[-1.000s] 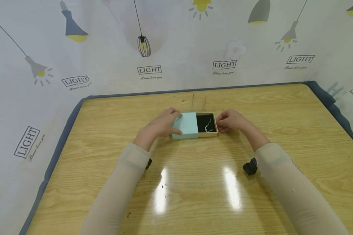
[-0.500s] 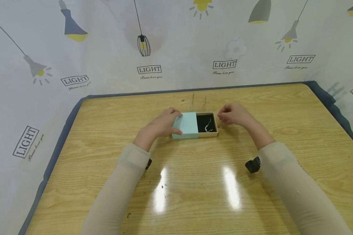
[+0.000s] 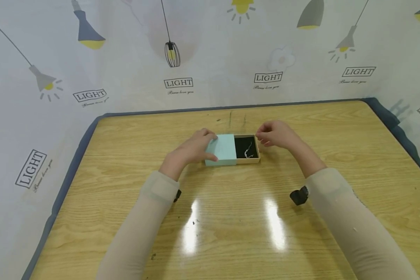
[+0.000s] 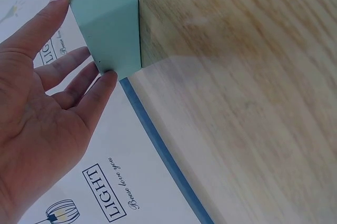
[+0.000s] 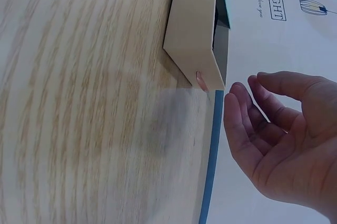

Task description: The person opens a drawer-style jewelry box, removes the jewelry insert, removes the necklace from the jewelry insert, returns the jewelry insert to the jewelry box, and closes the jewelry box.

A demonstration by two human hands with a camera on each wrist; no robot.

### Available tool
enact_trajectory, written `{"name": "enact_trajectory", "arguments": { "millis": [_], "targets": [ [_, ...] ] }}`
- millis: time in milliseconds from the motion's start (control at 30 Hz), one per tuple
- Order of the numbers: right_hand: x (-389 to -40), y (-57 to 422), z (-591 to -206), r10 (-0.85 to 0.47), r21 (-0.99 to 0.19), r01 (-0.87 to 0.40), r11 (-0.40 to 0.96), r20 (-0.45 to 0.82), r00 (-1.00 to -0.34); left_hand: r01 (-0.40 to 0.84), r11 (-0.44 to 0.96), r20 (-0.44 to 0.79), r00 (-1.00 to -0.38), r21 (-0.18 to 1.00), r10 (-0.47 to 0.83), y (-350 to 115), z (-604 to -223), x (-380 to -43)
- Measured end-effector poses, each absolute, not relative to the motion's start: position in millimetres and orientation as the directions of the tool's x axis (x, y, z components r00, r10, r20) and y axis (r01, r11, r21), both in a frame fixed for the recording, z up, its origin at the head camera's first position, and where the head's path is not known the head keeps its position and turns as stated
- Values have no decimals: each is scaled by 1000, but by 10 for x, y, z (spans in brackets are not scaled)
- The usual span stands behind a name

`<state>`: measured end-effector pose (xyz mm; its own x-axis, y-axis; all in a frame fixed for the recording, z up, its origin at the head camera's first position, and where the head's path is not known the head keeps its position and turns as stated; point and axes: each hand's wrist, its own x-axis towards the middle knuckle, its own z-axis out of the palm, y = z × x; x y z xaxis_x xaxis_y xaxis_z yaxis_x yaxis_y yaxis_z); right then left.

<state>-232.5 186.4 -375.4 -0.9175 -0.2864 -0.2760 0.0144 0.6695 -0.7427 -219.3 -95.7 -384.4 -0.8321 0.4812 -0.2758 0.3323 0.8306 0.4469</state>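
A mint-green drawer box (image 3: pixel 221 146) lies on the table with its tan inner tray (image 3: pixel 247 161) pulled partway out to the right. A thin silver chain (image 3: pixel 245 153), perhaps a bracelet, rests on the tray's black lining. My left hand (image 3: pixel 192 147) holds the green sleeve's left end between thumb and fingers. Past the tray's right end hovers my right hand (image 3: pixel 277 134), its fingers loosely bent, with nothing visible in them. In the right wrist view a small pinkish pull tab (image 5: pixel 201 80) sticks out of the tray's end, apart from the fingers.
The wood-grain table (image 3: pixel 231 217) carries the box near its far side. Behind its blue edge rises a pale cloth (image 3: pixel 217 46) printed with lamps. A black camera (image 3: pixel 299 195) sits at the right wrist.
My right hand has come away from the tray's right end and shifted up toward its far corner. The left hand and box have stayed in place.
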Motion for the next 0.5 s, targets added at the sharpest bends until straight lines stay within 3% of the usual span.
{"name": "enact_trajectory", "arguments": {
  "millis": [500],
  "targets": [
    [-2291, 1761, -3712, -315, -745, -26, 667, -250, -915, 325, 830, -275, -835, 453, 477, -953, -3843, -2187]
  ]
}}
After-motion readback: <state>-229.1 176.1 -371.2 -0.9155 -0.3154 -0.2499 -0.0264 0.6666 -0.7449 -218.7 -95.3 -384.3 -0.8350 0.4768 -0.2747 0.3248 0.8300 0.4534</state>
